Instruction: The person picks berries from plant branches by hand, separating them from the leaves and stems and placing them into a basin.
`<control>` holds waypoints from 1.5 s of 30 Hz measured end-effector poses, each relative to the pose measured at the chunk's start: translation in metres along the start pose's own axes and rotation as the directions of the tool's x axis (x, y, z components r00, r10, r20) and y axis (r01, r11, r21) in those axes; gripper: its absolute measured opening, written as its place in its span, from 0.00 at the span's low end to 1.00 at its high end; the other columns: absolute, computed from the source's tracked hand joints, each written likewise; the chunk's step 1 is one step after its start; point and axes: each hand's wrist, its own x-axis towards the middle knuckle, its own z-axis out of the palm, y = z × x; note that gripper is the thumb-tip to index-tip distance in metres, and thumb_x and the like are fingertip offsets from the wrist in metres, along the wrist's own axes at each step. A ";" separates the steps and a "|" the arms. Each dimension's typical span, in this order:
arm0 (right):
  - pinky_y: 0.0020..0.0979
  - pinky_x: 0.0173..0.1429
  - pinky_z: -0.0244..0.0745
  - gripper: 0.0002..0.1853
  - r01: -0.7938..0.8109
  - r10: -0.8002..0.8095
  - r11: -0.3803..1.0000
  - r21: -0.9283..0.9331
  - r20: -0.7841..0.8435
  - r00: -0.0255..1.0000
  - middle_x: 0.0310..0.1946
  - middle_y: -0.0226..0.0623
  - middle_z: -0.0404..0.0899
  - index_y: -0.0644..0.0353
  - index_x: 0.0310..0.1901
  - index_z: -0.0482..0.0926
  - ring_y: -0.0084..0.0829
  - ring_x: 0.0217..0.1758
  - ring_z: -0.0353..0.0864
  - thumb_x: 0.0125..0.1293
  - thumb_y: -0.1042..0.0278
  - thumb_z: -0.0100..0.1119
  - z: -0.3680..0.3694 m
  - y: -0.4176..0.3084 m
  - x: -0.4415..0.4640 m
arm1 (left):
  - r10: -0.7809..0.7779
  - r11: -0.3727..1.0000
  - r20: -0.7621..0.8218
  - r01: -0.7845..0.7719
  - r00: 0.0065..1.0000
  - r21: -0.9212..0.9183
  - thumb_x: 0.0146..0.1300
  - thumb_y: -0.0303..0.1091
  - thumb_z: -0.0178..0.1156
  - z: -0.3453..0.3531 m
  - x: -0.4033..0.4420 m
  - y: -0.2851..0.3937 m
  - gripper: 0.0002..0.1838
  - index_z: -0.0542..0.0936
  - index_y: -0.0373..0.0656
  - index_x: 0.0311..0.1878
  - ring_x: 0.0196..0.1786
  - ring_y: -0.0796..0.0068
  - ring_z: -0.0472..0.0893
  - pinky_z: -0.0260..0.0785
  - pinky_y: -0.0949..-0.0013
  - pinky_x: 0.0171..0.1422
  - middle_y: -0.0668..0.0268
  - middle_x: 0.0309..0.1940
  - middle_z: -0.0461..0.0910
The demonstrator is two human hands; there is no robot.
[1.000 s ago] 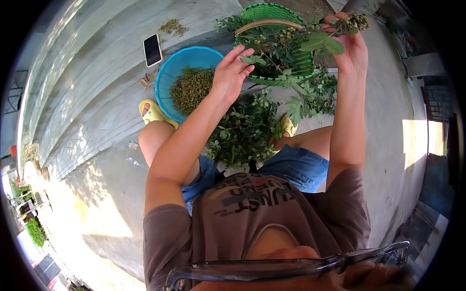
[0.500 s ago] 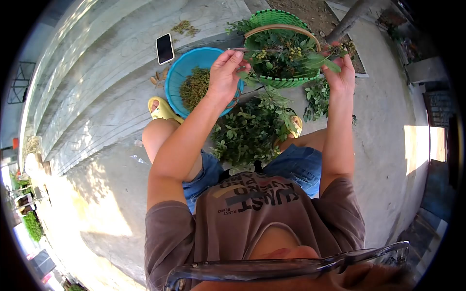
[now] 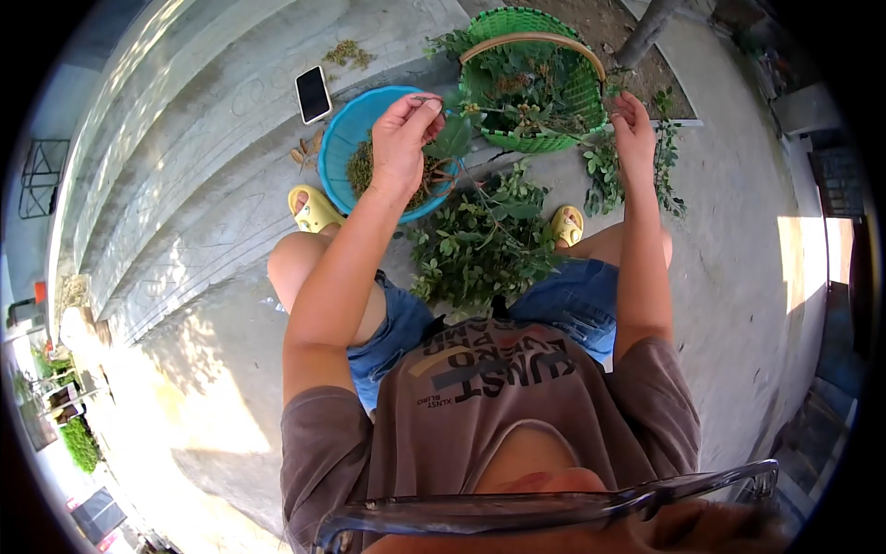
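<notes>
My left hand [image 3: 402,138] pinches one end of a leafy branch [image 3: 531,122], holding it up between the blue basin and the green basket. The branch stretches to the right across the front of the basket, with small clusters along its stem and a large leaf near my fingers. My right hand [image 3: 634,134] is raised near the branch's far end, its fingers loosely curled and apart, with nothing visible in them. Green sprigs [image 3: 666,171] show just beside that hand. Beneath the branch, a heap of leafy cuttings [image 3: 484,240] lies between my feet.
The blue plastic basin [image 3: 334,152] contains small greenish-brown clusters [image 3: 362,171]. Behind the branch stands the green woven basket [image 3: 591,88] with an arched handle and foliage inside. A phone [image 3: 313,94] lies on the concrete near steps [image 3: 185,120]. A tree trunk [image 3: 651,32] rises beyond the basket.
My right hand has come away from the branch, and the leaves that were in it are gone. More sprigs appear beside it. My left hand has shifted slightly left, still pinching the branch.
</notes>
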 end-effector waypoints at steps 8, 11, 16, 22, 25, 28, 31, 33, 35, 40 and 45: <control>0.34 0.49 0.68 0.14 0.767 -0.700 0.621 -0.160 0.326 0.635 0.38 0.35 0.76 0.59 0.38 0.77 0.37 0.45 0.73 0.46 0.76 0.66 0.043 -0.100 -0.074 | -0.075 0.995 0.071 0.070 0.995 0.070 0.60 0.28 0.58 0.011 -0.011 -0.009 0.03 0.78 0.39 0.35 0.27 0.83 0.73 0.63 0.79 0.32 0.71 0.24 0.76; 0.35 0.46 0.64 0.18 0.771 -0.685 0.601 -0.210 0.361 0.633 0.37 0.33 0.75 0.57 0.37 0.76 0.37 0.43 0.73 0.40 0.74 0.67 0.067 -0.101 -0.094 | -0.102 0.993 0.095 0.095 0.990 0.074 0.61 0.28 0.58 0.014 -0.015 -0.010 0.04 0.78 0.39 0.36 0.26 0.83 0.73 0.64 0.79 0.32 0.70 0.24 0.76; 0.34 0.43 0.62 0.16 0.835 -0.774 0.474 -0.278 0.321 0.546 0.36 0.30 0.75 0.57 0.33 0.77 0.34 0.42 0.72 0.37 0.74 0.66 0.077 -0.080 -0.099 | -0.119 0.989 0.126 0.107 0.985 0.100 0.62 0.27 0.57 0.015 -0.019 -0.011 0.04 0.77 0.39 0.37 0.27 0.82 0.73 0.65 0.78 0.33 0.69 0.25 0.76; 0.33 0.43 0.59 0.11 0.852 -0.777 0.464 -0.242 0.352 0.523 0.35 0.24 0.76 0.54 0.31 0.78 0.29 0.41 0.71 0.42 0.71 0.66 0.069 -0.087 -0.108 | -0.051 0.998 0.155 0.047 0.987 0.029 0.63 0.28 0.56 0.018 -0.022 -0.012 0.05 0.77 0.40 0.40 0.29 0.82 0.74 0.65 0.79 0.35 0.68 0.27 0.77; 0.33 0.42 0.59 0.10 0.806 -0.753 0.559 -0.195 0.288 0.592 0.35 0.25 0.78 0.55 0.32 0.79 0.29 0.41 0.72 0.44 0.71 0.66 0.065 -0.089 -0.107 | -0.007 1.000 0.181 0.012 0.983 -0.025 0.63 0.28 0.57 0.020 -0.025 -0.011 0.06 0.76 0.40 0.42 0.32 0.81 0.75 0.67 0.77 0.37 0.68 0.29 0.77; 0.32 0.42 0.59 0.12 0.726 -0.697 0.659 -0.195 0.204 0.688 0.34 0.25 0.77 0.54 0.33 0.78 0.30 0.40 0.72 0.43 0.70 0.67 0.059 -0.088 -0.106 | 0.037 0.999 0.219 -0.032 0.975 -0.028 0.62 0.28 0.58 0.020 -0.028 -0.009 0.06 0.76 0.39 0.42 0.33 0.78 0.76 0.68 0.76 0.38 0.67 0.33 0.77; 0.33 0.41 0.58 0.14 0.724 -0.722 0.646 -0.241 0.114 0.682 0.33 0.25 0.75 0.52 0.34 0.77 0.31 0.40 0.71 0.42 0.69 0.68 0.055 -0.095 -0.104 | 0.067 0.998 0.254 -0.060 0.965 -0.034 0.62 0.27 0.58 0.018 -0.028 -0.012 0.06 0.76 0.39 0.42 0.35 0.76 0.77 0.69 0.75 0.39 0.66 0.36 0.77; 0.33 0.41 0.58 0.15 0.712 -0.710 0.656 -0.250 0.115 0.695 0.33 0.25 0.74 0.51 0.34 0.76 0.31 0.41 0.70 0.41 0.68 0.69 0.054 -0.103 -0.105 | 0.078 0.997 0.262 -0.073 0.962 -0.029 0.62 0.26 0.58 0.019 -0.030 -0.012 0.07 0.76 0.39 0.42 0.35 0.77 0.77 0.69 0.75 0.39 0.66 0.36 0.76; 0.34 0.41 0.57 0.17 0.700 -0.697 0.665 -0.259 0.121 0.707 0.34 0.26 0.73 0.50 0.34 0.75 0.32 0.41 0.69 0.40 0.67 0.70 0.055 -0.109 -0.106 | 0.077 0.997 0.280 -0.078 0.957 -0.008 0.62 0.26 0.58 0.022 -0.033 -0.012 0.07 0.76 0.38 0.43 0.35 0.77 0.77 0.69 0.75 0.39 0.66 0.36 0.76; 0.32 0.42 0.60 0.15 0.715 -0.691 0.658 -0.236 0.189 0.698 0.35 0.27 0.75 0.52 0.32 0.77 0.33 0.41 0.71 0.40 0.69 0.70 0.056 -0.106 -0.102 | 0.068 0.997 0.296 -0.073 0.953 0.006 0.62 0.26 0.57 0.021 -0.032 -0.014 0.07 0.76 0.37 0.43 0.35 0.77 0.76 0.68 0.75 0.40 0.66 0.36 0.76; 0.34 0.42 0.58 0.16 0.729 -0.702 0.640 -0.241 0.203 0.683 0.35 0.26 0.72 0.50 0.35 0.75 0.33 0.42 0.70 0.41 0.67 0.70 0.055 -0.096 -0.098 | 0.063 0.997 0.278 -0.075 0.959 0.033 0.62 0.26 0.57 0.023 -0.034 -0.011 0.08 0.76 0.37 0.43 0.36 0.78 0.76 0.68 0.75 0.40 0.66 0.36 0.76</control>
